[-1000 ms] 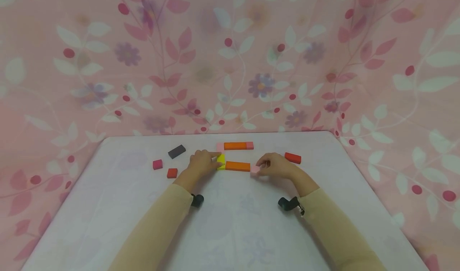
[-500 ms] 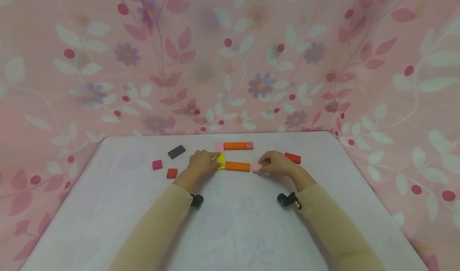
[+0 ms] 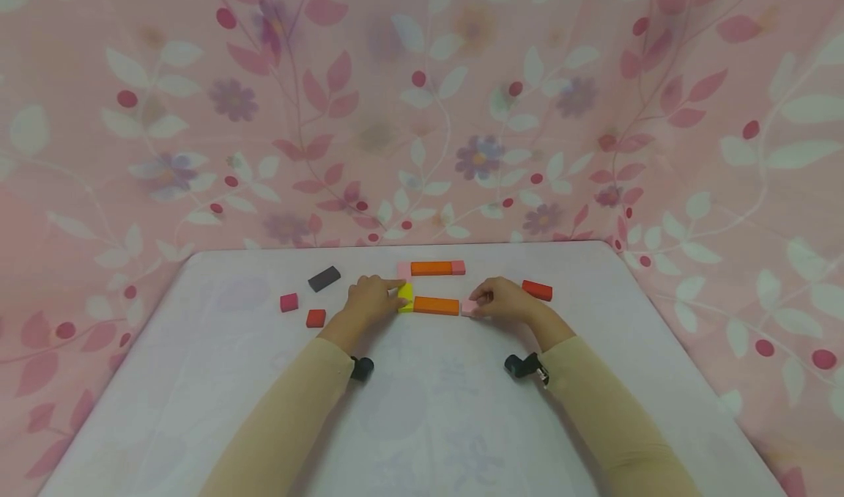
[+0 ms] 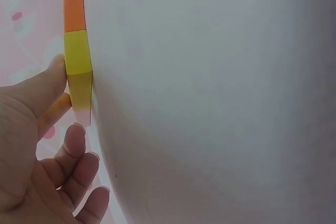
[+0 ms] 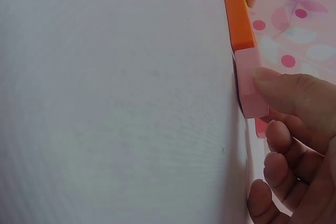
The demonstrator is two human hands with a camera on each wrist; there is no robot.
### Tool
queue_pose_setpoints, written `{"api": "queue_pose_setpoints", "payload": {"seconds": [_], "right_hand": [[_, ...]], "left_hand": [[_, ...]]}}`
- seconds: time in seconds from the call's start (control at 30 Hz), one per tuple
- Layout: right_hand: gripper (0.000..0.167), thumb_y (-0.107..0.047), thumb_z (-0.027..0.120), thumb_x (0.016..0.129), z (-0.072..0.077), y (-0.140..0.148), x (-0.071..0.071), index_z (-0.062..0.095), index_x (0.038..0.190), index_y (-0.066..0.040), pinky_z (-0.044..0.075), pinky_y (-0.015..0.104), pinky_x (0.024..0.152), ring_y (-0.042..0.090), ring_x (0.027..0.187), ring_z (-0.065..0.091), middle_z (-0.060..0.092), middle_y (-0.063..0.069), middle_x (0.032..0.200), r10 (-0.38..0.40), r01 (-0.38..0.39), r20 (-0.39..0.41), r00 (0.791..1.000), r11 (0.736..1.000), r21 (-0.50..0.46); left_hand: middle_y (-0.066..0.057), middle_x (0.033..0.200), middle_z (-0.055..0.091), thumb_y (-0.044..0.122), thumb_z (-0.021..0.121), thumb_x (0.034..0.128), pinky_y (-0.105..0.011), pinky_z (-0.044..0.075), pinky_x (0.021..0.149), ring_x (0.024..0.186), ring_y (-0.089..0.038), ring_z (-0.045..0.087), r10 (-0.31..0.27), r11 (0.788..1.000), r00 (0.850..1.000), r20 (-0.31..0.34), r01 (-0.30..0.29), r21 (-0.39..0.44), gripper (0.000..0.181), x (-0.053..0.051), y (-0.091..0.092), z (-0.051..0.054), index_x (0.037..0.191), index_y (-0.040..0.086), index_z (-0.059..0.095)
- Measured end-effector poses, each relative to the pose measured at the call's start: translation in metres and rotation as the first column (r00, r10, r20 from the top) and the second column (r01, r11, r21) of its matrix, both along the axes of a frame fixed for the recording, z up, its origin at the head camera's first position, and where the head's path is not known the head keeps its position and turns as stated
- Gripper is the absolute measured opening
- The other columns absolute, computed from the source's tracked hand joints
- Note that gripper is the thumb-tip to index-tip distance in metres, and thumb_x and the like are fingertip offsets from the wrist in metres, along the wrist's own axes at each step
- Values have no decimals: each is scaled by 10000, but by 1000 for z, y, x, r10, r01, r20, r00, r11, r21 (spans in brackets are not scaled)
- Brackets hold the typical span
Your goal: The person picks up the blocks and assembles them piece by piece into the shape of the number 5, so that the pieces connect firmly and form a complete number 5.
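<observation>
L hand [image 3: 371, 296] pinches a yellow wood-look block [image 4: 78, 52]; R hand [image 3: 508, 300] pinches a small pink wood-look block [image 5: 247, 78], just R of a long orange wood-look bar [image 3: 436, 306]. Person's prob. lining these up; next move needs a soft, straight nudge

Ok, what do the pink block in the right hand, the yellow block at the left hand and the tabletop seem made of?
Pink block: probably painted wood, perhaps plastic; opaque, even color, matte flat faces.
Yellow block: likely the same; solid color, crisp edges, no visible grain.
Tabletop: pale, faintly patterned; cloth or plastic covering, I can't tell which.
</observation>
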State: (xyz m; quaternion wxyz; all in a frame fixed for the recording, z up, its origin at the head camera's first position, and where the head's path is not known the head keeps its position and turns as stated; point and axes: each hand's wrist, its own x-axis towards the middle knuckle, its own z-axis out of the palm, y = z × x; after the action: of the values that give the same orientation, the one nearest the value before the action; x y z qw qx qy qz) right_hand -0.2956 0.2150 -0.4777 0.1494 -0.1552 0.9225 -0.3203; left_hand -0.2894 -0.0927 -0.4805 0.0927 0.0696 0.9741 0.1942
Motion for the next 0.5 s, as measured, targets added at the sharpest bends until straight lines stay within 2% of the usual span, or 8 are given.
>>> {"api": "queue_pose_setpoints", "payload": {"seconds": [0.23,0.5], "right_hand": [[316,-248,829,838,-2,0,1,743,1124,-145,480,329,795,213,906,524,610,11,950,18,-18,-33,999,1000,-16],[279,-245,830,837,-5,-1,2,743,1089,-161,472,331,805,213,914,521,607,9,946,12,-13,-44,999,999,-30]], "left_hand": [[-124,1214,614,470,699,916,-448,408,904,1040,-295,487,-10,1000,1000,-10,10,-11,534,-1,0,-1,1422,365,561],[-127,1240,610,455,697,922,-466,404,937,1066,-301,487,-5,1000,1000,-13,5,-16,534,0,1,-1,1428,361,555]]}}
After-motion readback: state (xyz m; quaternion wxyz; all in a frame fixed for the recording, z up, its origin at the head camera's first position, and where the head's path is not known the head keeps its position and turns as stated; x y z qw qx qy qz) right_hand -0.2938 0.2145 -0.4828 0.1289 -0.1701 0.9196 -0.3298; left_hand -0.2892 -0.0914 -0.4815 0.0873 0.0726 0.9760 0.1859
